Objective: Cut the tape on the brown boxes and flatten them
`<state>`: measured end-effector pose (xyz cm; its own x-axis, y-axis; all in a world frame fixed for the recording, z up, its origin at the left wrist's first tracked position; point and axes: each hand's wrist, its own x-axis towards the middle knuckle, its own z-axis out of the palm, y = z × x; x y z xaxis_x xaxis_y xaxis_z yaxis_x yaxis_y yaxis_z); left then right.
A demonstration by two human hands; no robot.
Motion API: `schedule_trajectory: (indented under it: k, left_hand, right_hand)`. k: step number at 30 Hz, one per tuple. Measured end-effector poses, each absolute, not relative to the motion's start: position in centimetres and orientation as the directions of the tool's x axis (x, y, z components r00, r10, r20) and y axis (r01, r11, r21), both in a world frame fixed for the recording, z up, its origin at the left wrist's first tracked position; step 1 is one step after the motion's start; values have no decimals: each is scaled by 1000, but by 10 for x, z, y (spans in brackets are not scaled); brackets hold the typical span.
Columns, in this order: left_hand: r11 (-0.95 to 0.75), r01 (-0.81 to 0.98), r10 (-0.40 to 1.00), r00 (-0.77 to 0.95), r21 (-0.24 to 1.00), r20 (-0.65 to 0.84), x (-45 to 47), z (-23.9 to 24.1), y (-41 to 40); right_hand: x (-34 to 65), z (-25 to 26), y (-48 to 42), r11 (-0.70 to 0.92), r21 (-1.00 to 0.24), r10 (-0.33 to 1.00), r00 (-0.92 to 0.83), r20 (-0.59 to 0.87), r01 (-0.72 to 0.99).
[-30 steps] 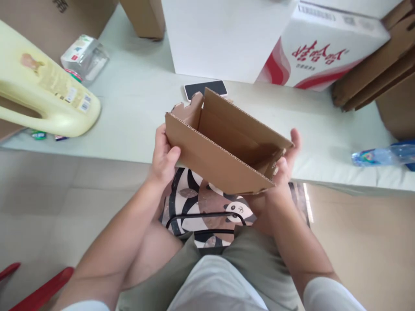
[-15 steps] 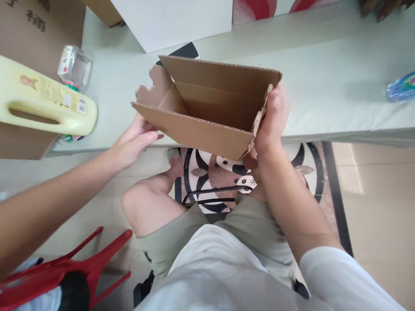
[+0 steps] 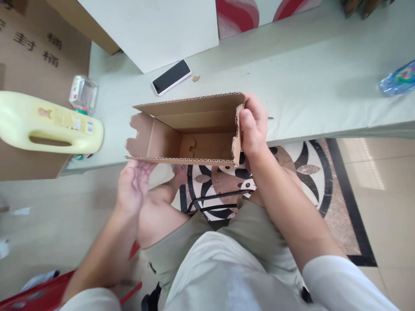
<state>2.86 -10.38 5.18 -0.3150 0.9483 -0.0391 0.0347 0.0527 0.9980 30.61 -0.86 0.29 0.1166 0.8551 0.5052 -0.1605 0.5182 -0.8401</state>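
A brown corrugated cardboard box with its top open hangs in front of me over the table's front edge. My right hand grips its right end wall, thumb inside and fingers outside. My left hand is just under the box's near left corner, palm up with the fingers stretched out, touching or nearly touching the bottom edge and holding nothing. The box's left end flap has a notched edge.
On the pale table lie a phone, a small cardboard scrap, a yellow jug on its side, a clear bottle and a water bottle. White and brown boxes stand behind. A red chair is at lower left.
My left hand let go of the box's left end and dropped beneath its near corner. My right hand has kept its grip and turned the box level, lower and closer to me.
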Motion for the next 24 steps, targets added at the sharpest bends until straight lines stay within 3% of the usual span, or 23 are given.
schedule_trajectory:
  k: [7,15,20,24]
  left_hand:
    - [-259,-125,948,-221,958,227,59,46,-70]
    - [-154,-172,904,-422,973,69,73,57,-21]
    - [-166,-202,900,-431,965,64,78,64,-3]
    - [-275,-292,894,-428,916,132,76,55,3]
  right_hand:
    - [312,4,-4,569,-814,815,208,541,-115]
    - [308,-1,20,432,-902,886,191,421,-13]
    - [302,-4,25,434,-898,889,197,413,-77]
    - [304,-8,25,447,-889,888,173,427,-97]
